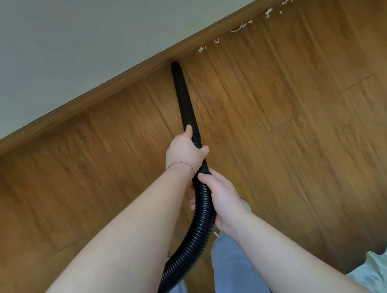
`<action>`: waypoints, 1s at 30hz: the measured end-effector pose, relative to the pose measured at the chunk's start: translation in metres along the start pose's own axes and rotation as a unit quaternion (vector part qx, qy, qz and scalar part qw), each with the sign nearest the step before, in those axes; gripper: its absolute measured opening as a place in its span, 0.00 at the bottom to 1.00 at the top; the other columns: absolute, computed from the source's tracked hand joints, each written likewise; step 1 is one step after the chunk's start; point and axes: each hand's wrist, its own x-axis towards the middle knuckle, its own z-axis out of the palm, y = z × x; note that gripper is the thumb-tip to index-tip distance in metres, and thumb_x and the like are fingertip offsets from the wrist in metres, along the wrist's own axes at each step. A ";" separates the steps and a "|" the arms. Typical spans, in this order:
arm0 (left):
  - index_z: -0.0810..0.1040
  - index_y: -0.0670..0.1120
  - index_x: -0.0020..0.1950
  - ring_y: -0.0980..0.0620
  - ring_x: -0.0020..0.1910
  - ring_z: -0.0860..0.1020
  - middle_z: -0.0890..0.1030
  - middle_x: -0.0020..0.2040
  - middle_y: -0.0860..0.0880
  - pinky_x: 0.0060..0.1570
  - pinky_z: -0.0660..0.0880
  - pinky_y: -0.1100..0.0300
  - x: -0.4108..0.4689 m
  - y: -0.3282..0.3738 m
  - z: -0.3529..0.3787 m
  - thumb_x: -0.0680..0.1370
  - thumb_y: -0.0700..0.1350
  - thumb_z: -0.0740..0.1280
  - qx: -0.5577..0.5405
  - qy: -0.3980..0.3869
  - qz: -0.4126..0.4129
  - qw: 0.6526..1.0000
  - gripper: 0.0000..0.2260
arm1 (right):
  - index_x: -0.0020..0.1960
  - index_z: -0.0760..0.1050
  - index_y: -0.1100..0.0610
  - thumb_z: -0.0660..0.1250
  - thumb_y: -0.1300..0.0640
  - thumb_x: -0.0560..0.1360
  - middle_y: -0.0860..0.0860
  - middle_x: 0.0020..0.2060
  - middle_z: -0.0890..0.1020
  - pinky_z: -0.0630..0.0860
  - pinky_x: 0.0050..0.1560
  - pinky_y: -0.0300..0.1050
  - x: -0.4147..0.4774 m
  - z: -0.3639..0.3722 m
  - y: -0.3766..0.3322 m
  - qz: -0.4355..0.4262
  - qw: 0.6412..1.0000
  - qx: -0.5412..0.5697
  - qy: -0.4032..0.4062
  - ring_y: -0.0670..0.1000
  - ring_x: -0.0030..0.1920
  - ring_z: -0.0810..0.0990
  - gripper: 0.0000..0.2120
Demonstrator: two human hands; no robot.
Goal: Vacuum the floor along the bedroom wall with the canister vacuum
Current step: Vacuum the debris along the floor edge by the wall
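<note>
On the wooden floor point(295, 105), the black nozzle point(184, 97) stretches ahead of both hands, its tip against the baseboard point(102, 91). The left hand point(185, 151) grips its base; the right hand point(221, 200) clasps the ribbed hose point(196, 237) just behind. White scraps point(242, 26) lie rightward.

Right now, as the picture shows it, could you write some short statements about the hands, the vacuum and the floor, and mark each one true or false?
1. The left hand grips the black nozzle. True.
2. The right hand holds nothing. False: it grips the ribbed hose.
3. The nozzle tip is at the baseboard. True.
4. The white scraps lie to the left of the nozzle. False: they lie to its right, along the baseboard.
5. The floor is grey carpet. False: it has brown wood-look planks.
</note>
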 end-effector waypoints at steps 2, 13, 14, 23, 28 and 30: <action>0.54 0.49 0.77 0.49 0.53 0.76 0.76 0.60 0.46 0.48 0.75 0.57 0.003 0.004 0.001 0.76 0.49 0.64 0.008 -0.006 -0.001 1.000 0.32 | 0.62 0.75 0.55 0.61 0.58 0.79 0.57 0.40 0.75 0.74 0.29 0.44 0.001 -0.001 -0.002 0.000 1.000 0.012 0.000 0.51 0.27 0.75 0.13; 0.54 0.50 0.77 0.49 0.53 0.77 0.76 0.60 0.46 0.50 0.76 0.57 0.024 0.043 0.011 0.76 0.48 0.65 0.007 -0.023 0.003 1.000 0.32 | 0.64 0.74 0.55 0.61 0.57 0.79 0.54 0.38 0.77 0.74 0.31 0.43 0.015 -0.026 -0.029 -0.014 1.000 0.003 0.011 0.50 0.28 0.77 0.14; 0.54 0.50 0.77 0.49 0.53 0.77 0.76 0.60 0.46 0.50 0.77 0.57 0.026 0.047 0.011 0.76 0.48 0.65 0.006 -0.026 0.001 1.000 0.32 | 0.64 0.74 0.55 0.61 0.57 0.79 0.54 0.38 0.77 0.74 0.31 0.43 0.015 -0.029 -0.033 -0.016 1.000 0.001 0.009 0.50 0.28 0.76 0.14; 0.54 0.49 0.77 0.49 0.53 0.76 0.76 0.60 0.46 0.49 0.75 0.57 0.031 0.073 0.018 0.76 0.49 0.65 0.031 -0.043 0.022 0.998 0.32 | 0.60 0.76 0.54 0.60 0.57 0.78 0.56 0.40 0.76 0.74 0.31 0.43 0.012 -0.044 -0.053 -0.009 1.000 -0.002 0.016 0.52 0.30 0.76 0.12; 0.53 0.50 0.77 0.49 0.56 0.76 0.75 0.64 0.46 0.51 0.75 0.58 0.043 0.082 0.010 0.77 0.48 0.65 0.057 -0.067 0.032 0.996 0.32 | 0.56 0.74 0.57 0.59 0.59 0.78 0.55 0.35 0.76 0.73 0.30 0.44 0.017 -0.032 -0.064 -0.001 0.998 0.051 0.030 0.54 0.28 0.74 0.09; 0.53 0.50 0.77 0.49 0.56 0.76 0.75 0.64 0.46 0.50 0.75 0.58 0.049 0.085 0.005 0.77 0.48 0.65 0.064 -0.072 0.038 0.995 0.32 | 0.56 0.74 0.57 0.59 0.60 0.78 0.55 0.34 0.75 0.73 0.30 0.44 0.020 -0.026 -0.068 -0.001 0.997 0.066 0.035 0.53 0.28 0.74 0.09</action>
